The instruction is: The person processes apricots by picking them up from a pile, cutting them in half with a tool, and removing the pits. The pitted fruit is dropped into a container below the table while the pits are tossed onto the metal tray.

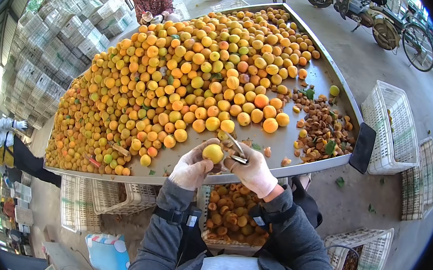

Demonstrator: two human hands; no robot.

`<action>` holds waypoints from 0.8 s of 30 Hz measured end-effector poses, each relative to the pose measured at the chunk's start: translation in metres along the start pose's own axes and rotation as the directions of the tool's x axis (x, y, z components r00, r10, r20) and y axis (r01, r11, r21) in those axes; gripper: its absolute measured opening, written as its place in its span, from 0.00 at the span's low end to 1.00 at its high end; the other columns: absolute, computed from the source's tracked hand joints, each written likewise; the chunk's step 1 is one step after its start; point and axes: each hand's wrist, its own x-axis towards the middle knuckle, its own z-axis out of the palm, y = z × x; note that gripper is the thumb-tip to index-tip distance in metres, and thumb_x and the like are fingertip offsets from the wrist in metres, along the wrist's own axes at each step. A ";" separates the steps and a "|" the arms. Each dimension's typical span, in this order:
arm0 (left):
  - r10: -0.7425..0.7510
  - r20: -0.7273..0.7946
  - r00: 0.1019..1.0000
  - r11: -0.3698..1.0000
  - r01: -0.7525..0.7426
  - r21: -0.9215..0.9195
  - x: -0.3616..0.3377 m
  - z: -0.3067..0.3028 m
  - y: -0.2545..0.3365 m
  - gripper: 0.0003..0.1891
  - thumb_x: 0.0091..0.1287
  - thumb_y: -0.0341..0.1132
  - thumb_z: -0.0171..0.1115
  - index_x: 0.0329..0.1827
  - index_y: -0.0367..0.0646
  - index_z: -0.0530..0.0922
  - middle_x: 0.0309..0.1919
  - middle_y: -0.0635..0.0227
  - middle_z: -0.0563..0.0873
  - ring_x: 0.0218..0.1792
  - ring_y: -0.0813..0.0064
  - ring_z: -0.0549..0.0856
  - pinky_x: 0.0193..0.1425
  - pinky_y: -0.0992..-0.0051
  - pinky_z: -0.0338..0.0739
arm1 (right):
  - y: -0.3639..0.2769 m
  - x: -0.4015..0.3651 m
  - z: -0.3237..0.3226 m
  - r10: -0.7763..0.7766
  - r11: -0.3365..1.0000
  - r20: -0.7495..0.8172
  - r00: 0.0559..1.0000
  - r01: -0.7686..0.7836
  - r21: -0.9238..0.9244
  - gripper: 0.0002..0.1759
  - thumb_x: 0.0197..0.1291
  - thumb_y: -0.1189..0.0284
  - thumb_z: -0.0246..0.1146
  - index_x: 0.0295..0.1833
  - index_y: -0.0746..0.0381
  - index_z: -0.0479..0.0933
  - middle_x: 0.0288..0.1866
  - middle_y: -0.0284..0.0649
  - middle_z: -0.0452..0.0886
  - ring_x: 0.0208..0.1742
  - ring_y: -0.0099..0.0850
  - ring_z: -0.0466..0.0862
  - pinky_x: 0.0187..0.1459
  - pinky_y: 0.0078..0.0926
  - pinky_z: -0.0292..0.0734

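Left grip (192, 164) grasps fruit (213, 154), right grip (253, 171) a tool (238, 160), at metal table (324, 76) beside crates (408, 121).

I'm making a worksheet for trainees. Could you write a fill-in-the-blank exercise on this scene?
A fruit is in the person's ____ hand.
A metal tool is in the person's ____ hand.
Both hands wear ____.
In the picture, the brown heap lies to the ____ of these hands.

Missing words: left; right; gloves; right.

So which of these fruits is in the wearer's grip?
The yellow fruit in the left hand, close to the metal tool in the right hand; the nearest other fruits lie loose on the table.
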 end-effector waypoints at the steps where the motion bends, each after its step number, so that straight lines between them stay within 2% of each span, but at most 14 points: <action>1: -0.003 0.001 1.000 1.000 0.003 0.003 0.001 0.001 -0.002 0.29 0.61 0.22 0.60 0.68 0.35 0.66 0.53 0.59 0.80 0.50 0.67 0.83 0.58 0.64 0.80 | 0.012 0.001 0.005 -0.087 0.996 -0.029 0.996 0.087 0.013 0.20 0.57 0.75 0.67 0.56 0.64 0.76 0.33 0.41 0.83 0.36 0.22 0.82 0.41 0.26 0.78; 4: 0.080 -0.017 0.997 0.996 -0.081 -0.046 0.006 0.006 -0.011 0.28 0.61 0.21 0.58 0.68 0.35 0.67 0.56 0.58 0.79 0.54 0.65 0.81 0.59 0.65 0.78 | 0.003 -0.003 0.009 -0.156 0.983 -0.132 0.979 0.141 -0.115 0.17 0.56 0.75 0.67 0.52 0.63 0.77 0.31 0.44 0.82 0.34 0.28 0.84 0.39 0.27 0.79; 5: 0.139 -0.056 0.989 0.986 -0.144 -0.079 0.007 0.010 -0.014 0.29 0.61 0.24 0.61 0.67 0.37 0.67 0.56 0.58 0.79 0.55 0.63 0.81 0.61 0.64 0.77 | 0.002 -0.003 0.007 -0.163 0.967 -0.123 0.979 0.134 -0.217 0.14 0.55 0.74 0.67 0.47 0.62 0.77 0.30 0.45 0.81 0.33 0.37 0.84 0.37 0.29 0.79; 6: 0.196 -0.100 0.975 0.972 -0.207 -0.109 0.008 0.013 -0.018 0.30 0.60 0.27 0.63 0.67 0.39 0.68 0.57 0.57 0.79 0.57 0.61 0.80 0.62 0.63 0.76 | 0.003 -0.005 0.007 -0.164 0.967 -0.129 0.978 0.134 -0.215 0.14 0.55 0.74 0.67 0.47 0.62 0.77 0.30 0.45 0.81 0.33 0.37 0.84 0.37 0.29 0.79; 8: 0.197 -0.070 0.978 0.961 -0.206 -0.184 0.008 0.023 -0.024 0.28 0.62 0.27 0.64 0.67 0.40 0.69 0.57 0.57 0.79 0.58 0.62 0.80 0.61 0.64 0.77 | 0.006 -0.008 0.009 -0.249 0.942 -0.121 0.961 0.211 -0.259 0.13 0.55 0.73 0.67 0.45 0.62 0.76 0.30 0.47 0.81 0.33 0.43 0.84 0.37 0.31 0.78; 9: 0.200 -0.071 0.977 0.959 -0.210 -0.188 0.007 0.024 -0.028 0.27 0.64 0.28 0.64 0.67 0.40 0.69 0.57 0.58 0.79 0.58 0.62 0.80 0.61 0.63 0.77 | 0.003 -0.010 0.007 -0.214 0.946 -0.088 0.973 0.184 -0.267 0.12 0.55 0.73 0.67 0.45 0.63 0.76 0.30 0.47 0.81 0.33 0.40 0.85 0.37 0.31 0.78; 10: 0.204 -0.072 0.976 0.958 -0.214 -0.192 0.007 0.025 -0.030 0.26 0.65 0.29 0.65 0.67 0.40 0.69 0.57 0.58 0.79 0.58 0.61 0.80 0.61 0.63 0.78 | 0.000 -0.012 0.004 -0.214 0.946 -0.089 0.973 0.183 -0.266 0.12 0.55 0.73 0.67 0.45 0.63 0.76 0.30 0.47 0.81 0.33 0.40 0.85 0.37 0.31 0.78; 12: 0.213 -0.068 0.975 0.961 -0.222 -0.168 0.007 0.029 -0.028 0.26 0.66 0.34 0.66 0.66 0.40 0.70 0.55 0.58 0.80 0.56 0.62 0.81 0.61 0.63 0.79 | -0.006 -0.016 0.001 -0.080 0.988 -0.038 0.996 0.075 -0.137 0.11 0.56 0.74 0.66 0.44 0.63 0.77 0.30 0.47 0.82 0.34 0.38 0.85 0.37 0.32 0.78; 14: 0.271 -0.061 0.961 0.941 -0.278 -0.191 0.006 0.032 -0.026 0.26 0.66 0.36 0.67 0.66 0.41 0.71 0.54 0.58 0.80 0.53 0.63 0.83 0.60 0.63 0.80 | -0.005 -0.017 -0.001 -0.076 0.990 -0.087 0.993 0.064 -0.126 0.09 0.58 0.74 0.65 0.44 0.63 0.78 0.30 0.48 0.81 0.33 0.36 0.85 0.37 0.32 0.77; 15: 0.273 -0.063 0.960 0.941 -0.280 -0.189 0.007 0.027 -0.026 0.26 0.66 0.36 0.67 0.66 0.41 0.71 0.54 0.58 0.80 0.53 0.63 0.83 0.60 0.63 0.80 | -0.005 -0.019 -0.003 -0.058 0.987 -0.056 0.997 0.049 -0.151 0.09 0.58 0.74 0.64 0.44 0.63 0.78 0.30 0.49 0.81 0.33 0.38 0.85 0.37 0.33 0.77; 17: 0.247 0.072 0.966 0.926 -0.213 -0.313 0.009 0.015 -0.028 0.27 0.65 0.39 0.69 0.65 0.41 0.71 0.55 0.58 0.80 0.54 0.62 0.83 0.60 0.63 0.80 | -0.004 -0.023 -0.004 -0.087 0.975 -0.027 0.996 0.079 -0.209 0.09 0.59 0.74 0.63 0.45 0.63 0.79 0.31 0.51 0.81 0.34 0.45 0.84 0.38 0.34 0.77; 21: 0.233 0.033 0.972 0.930 -0.213 -0.299 0.006 0.026 -0.028 0.30 0.64 0.46 0.68 0.67 0.43 0.70 0.57 0.59 0.79 0.55 0.63 0.81 0.59 0.67 0.78 | -0.004 -0.028 -0.002 -0.076 0.968 -0.001 0.997 0.073 -0.241 0.09 0.59 0.74 0.63 0.45 0.63 0.79 0.31 0.52 0.81 0.36 0.48 0.84 0.39 0.35 0.78; 22: 0.244 0.014 0.970 0.946 -0.235 -0.224 0.005 0.030 -0.027 0.31 0.64 0.45 0.68 0.68 0.43 0.70 0.59 0.59 0.78 0.56 0.64 0.81 0.60 0.67 0.77 | -0.002 -0.027 -0.001 -0.076 0.968 -0.007 0.997 0.072 -0.241 0.09 0.59 0.74 0.63 0.45 0.63 0.79 0.31 0.52 0.81 0.36 0.48 0.84 0.39 0.35 0.78; 24: 0.255 -0.001 0.967 0.956 -0.253 -0.149 0.005 0.033 -0.027 0.32 0.64 0.44 0.68 0.69 0.43 0.69 0.60 0.58 0.78 0.57 0.64 0.80 0.60 0.66 0.76 | 0.007 -0.024 0.000 -0.049 0.999 -0.064 0.997 0.048 -0.024 0.10 0.58 0.74 0.63 0.46 0.63 0.79 0.32 0.52 0.82 0.37 0.50 0.84 0.39 0.36 0.78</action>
